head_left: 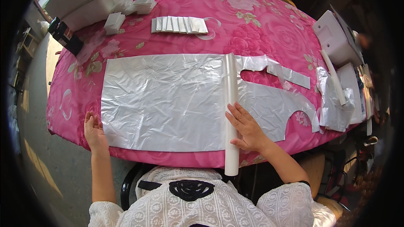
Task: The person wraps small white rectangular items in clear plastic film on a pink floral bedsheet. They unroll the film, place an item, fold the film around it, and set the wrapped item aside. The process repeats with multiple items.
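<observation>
A thin silvery-white plastic apron [164, 101] lies spread flat and lightly creased, with its curved cut-outs and straps toward the right. Across it, running from far to near, rests a long white tube [231, 159] whose near end juts past the table edge. My right hand [246, 128] lies on the tube's near half, fingers extended and spread, not wrapped round it. At the apron's left edge, my left hand [96, 133] is held with its fingers stretched out, holding nothing that I can see. Whether its fingertips touch the plastic, I cannot tell.
A pink flowered cloth [269, 29] covers the table. Along the back sit a row of folded white packets [179, 25], more packet stacks [144, 4], a white box [90, 2] and a dark bottle [65, 36]. At right are crumpled plastic [330, 101] and a white foam box [336, 38].
</observation>
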Tool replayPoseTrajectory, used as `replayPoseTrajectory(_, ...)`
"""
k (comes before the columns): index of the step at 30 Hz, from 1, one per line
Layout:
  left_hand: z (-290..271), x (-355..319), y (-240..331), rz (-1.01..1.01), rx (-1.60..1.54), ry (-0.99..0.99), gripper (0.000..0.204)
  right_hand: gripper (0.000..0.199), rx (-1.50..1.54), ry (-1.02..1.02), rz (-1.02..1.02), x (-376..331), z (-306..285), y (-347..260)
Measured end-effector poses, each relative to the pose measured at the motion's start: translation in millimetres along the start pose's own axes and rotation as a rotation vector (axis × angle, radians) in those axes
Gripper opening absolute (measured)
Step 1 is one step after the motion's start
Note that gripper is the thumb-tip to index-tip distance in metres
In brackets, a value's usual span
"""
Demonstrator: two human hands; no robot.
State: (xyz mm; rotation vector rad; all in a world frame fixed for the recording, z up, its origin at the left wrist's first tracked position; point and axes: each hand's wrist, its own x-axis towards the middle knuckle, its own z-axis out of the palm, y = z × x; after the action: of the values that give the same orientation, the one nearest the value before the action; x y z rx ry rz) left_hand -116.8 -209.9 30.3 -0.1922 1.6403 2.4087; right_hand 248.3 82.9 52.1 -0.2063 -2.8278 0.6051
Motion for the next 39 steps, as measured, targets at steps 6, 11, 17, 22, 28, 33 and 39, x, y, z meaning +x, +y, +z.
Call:
replayPoseTrajectory(6, 20, -27, 1, 0.081, 0.087, -0.242, 0.028, 0.055, 0.742, -0.441, -0.302, 97, 38, -76)
replayPoseTrajectory(11, 27, -56, 6, -0.014, 0.212, -0.426, 0.029, 0.042, 0.994, -0.445, -0.459, 150, 30, -133)
replayPoseTrajectory(17, -16, -71, 16, 0.071, 0.489, -0.53, 0.031, 0.042, 0.23, 0.082, -0.458, 199, 67, -76)
replayPoseTrajectory(22, -36, -92, 19, 0.096, 0.82, -0.511, 0.036, 0.054, 0.07, 0.012, -0.486, 240, 123, -96)
replayPoseTrajectory(28, -40, -97, 24, 0.354, 1.473, -0.45, 0.075, 0.052, 0.138, 0.135, -0.369, 277, 174, -143)
replayPoseTrajectory(33, -30, -98, 42, -0.379, 0.659, -0.61, 0.068, 0.1, 0.603, 0.434, 0.214, 271, 170, -152)
replayPoseTrajectory(39, 0, -113, 34, -0.713, 0.017, -1.063, 0.074, 0.08, 2.116, -0.073, 0.247, 256, 87, -129)
